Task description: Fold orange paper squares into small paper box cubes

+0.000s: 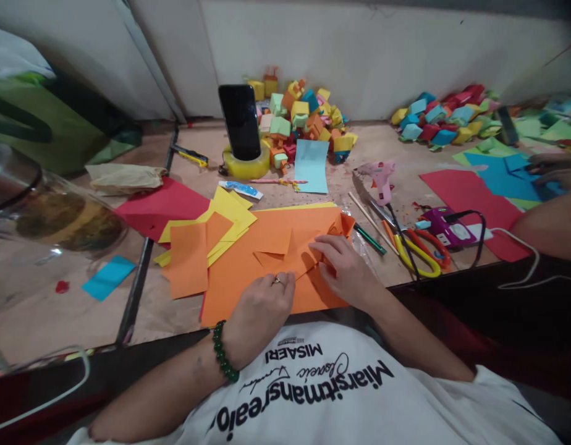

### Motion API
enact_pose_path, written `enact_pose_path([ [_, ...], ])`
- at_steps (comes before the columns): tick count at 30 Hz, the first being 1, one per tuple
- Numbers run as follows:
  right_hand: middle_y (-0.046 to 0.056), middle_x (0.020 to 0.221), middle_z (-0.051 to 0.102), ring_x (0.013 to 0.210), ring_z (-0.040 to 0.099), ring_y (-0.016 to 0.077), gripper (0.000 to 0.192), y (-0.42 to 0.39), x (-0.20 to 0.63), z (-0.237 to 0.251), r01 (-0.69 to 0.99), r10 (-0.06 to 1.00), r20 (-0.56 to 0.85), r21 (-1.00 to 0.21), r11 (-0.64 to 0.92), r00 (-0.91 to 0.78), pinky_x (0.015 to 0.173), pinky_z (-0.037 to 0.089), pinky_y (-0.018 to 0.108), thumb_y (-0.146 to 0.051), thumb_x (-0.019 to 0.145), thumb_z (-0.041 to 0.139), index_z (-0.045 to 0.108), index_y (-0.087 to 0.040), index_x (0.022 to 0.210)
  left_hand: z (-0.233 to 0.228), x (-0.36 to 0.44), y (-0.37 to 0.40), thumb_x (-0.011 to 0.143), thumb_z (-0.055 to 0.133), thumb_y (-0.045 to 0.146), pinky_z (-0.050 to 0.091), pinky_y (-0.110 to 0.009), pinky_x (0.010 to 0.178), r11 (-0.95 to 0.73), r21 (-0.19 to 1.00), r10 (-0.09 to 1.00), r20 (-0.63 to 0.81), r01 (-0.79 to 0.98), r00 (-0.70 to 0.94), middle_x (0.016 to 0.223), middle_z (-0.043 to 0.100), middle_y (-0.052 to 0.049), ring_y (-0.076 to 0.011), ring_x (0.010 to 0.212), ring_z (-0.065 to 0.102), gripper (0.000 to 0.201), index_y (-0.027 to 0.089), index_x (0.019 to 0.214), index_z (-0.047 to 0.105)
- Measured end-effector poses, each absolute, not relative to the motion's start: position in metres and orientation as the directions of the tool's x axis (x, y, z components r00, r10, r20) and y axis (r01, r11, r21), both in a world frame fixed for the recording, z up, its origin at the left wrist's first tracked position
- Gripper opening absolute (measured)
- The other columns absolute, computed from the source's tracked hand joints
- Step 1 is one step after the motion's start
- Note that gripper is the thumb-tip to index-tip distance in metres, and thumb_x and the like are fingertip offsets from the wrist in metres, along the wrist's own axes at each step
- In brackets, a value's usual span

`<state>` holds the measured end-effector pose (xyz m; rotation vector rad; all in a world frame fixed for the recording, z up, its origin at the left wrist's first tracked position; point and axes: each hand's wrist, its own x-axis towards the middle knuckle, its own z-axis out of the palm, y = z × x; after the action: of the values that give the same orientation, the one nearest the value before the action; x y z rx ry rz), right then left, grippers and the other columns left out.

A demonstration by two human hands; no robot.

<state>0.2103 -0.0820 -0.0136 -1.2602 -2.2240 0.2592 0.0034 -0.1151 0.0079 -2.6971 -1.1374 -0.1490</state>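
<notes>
Pressing orange paper (pixel 285 247) flat: left hand (pixel 262 309) curled on it, right hand (pixel 345 269) fingers pinching fold.

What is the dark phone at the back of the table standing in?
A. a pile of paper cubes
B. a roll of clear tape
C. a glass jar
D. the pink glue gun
B: the phone stands upright in the hole of the yellowish tape roll, with the pile of paper cubes beside it, to its right.
</notes>
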Motion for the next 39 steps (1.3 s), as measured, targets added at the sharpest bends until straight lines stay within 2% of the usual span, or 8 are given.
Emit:
enact_pose_path([
  [9, 0.013, 0.134, 0.057, 0.125, 0.051, 0.028, 0.05, -0.087, 0.223, -0.013, 0.752, 0.752, 0.427, -0.214, 0.623, -0.501, 0.102, 0.046, 0.053, -0.001, 0.077, 0.047, 0.059, -0.021, 0.121, 0.028, -0.005, -0.099, 0.077, 0.045, -0.005, 0.05, -0.024, 0.052, -0.695, -0.08, 0.688, 0.212, 0.714, 0.694, 0.07, 0.068, -0.006, -0.016, 0.058, 0.062, 0.027, 0.015, 0.072, 0.062],
  [14, 0.01, 0.118, 0.068, 0.113, 0.061, 0.0221, 0.034, -0.083, 0.222, -0.011, 0.698, 0.665, 0.461, -0.126, 0.705, -0.588, 0.093, 0.054, 0.045, -0.003, 0.086, 0.042, 0.067, -0.02, 0.102, 0.024, -0.029, -0.079, 0.083, 0.043, -0.001, 0.055, -0.029, 0.069, -0.715, -0.041, 0.662, 0.283, 0.698, 0.695, 0.091, 0.073, -0.007, -0.0176, 0.078, 0.067, 0.03, 0.017, 0.077, 0.067],
  [19, 0.013, 0.108, 0.07, 0.1, 0.064, 0.0221, 0.025, -0.087, 0.211, -0.005, 0.58, 0.624, 0.446, -0.249, 0.775, -0.642, 0.084, 0.058, 0.041, -0.007, 0.083, 0.048, 0.065, -0.016, 0.098, 0.02, -0.034, -0.068, 0.084, 0.051, 0.006, 0.053, -0.041, 0.08, -0.729, -0.115, 0.641, 0.231, 0.675, 0.732, 0.098, 0.071, -0.013, -0.0287, 0.101, 0.063, 0.022, 0.016, 0.073, 0.067],
  [25, 0.014, 0.11, 0.068, 0.094, 0.062, 0.0242, 0.035, -0.092, 0.202, -0.001, 0.618, 0.696, 0.32, -0.32, 0.718, -0.643, 0.075, 0.057, 0.038, -0.013, 0.075, 0.052, 0.06, -0.013, 0.109, 0.013, -0.024, -0.072, 0.088, 0.048, 0.007, 0.05, -0.036, 0.071, -0.69, -0.249, 0.649, 0.203, 0.68, 0.733, 0.097, 0.066, -0.014, -0.0244, 0.084, 0.061, 0.03, 0.012, 0.113, 0.063],
  [30, 0.013, 0.105, 0.069, 0.089, 0.062, 0.0228, 0.033, -0.093, 0.196, -0.01, 0.665, 0.728, 0.337, -0.301, 0.684, -0.597, 0.069, 0.057, 0.035, -0.014, 0.076, 0.054, 0.057, -0.013, 0.108, 0.012, -0.014, -0.076, 0.088, 0.046, 0.005, 0.049, -0.033, 0.065, -0.718, -0.31, 0.543, 0.312, 0.624, 0.78, 0.09, 0.067, -0.013, -0.0219, 0.077, 0.06, 0.025, 0.009, 0.103, 0.066],
  [33, 0.015, 0.115, 0.065, 0.101, 0.061, 0.0249, 0.045, -0.093, 0.197, -0.011, 0.636, 0.682, 0.421, -0.268, 0.723, -0.598, 0.077, 0.057, 0.038, -0.012, 0.074, 0.055, 0.053, -0.013, 0.12, 0.015, -0.017, -0.074, 0.087, 0.049, 0.007, 0.051, -0.037, 0.081, -0.697, -0.286, 0.53, 0.412, 0.658, 0.741, 0.112, 0.065, -0.018, -0.0256, 0.096, 0.06, 0.023, 0.01, 0.097, 0.069],
  [36, 0.017, 0.13, 0.056, 0.12, 0.052, 0.0286, 0.057, -0.092, 0.202, -0.008, 0.628, 0.625, 0.476, -0.18, 0.758, -0.618, 0.094, 0.052, 0.046, -0.006, 0.071, 0.053, 0.05, -0.013, 0.127, 0.015, -0.025, -0.072, 0.086, 0.051, 0.008, 0.052, -0.038, 0.081, -0.694, -0.218, 0.551, 0.453, 0.686, 0.701, 0.115, 0.064, -0.017, -0.0256, 0.095, 0.058, 0.025, 0.014, 0.102, 0.07],
  [39, 0.015, 0.13, 0.059, 0.124, 0.052, 0.0267, 0.043, -0.089, 0.207, -0.005, 0.618, 0.569, 0.501, -0.085, 0.782, -0.652, 0.098, 0.05, 0.047, -0.002, 0.078, 0.049, 0.058, -0.016, 0.118, 0.011, -0.031, -0.069, 0.086, 0.051, 0.008, 0.052, -0.039, 0.08, -0.699, -0.155, 0.586, 0.436, 0.698, 0.683, 0.114, 0.063, -0.016, -0.0246, 0.092, 0.058, 0.029, 0.017, 0.107, 0.069],
])
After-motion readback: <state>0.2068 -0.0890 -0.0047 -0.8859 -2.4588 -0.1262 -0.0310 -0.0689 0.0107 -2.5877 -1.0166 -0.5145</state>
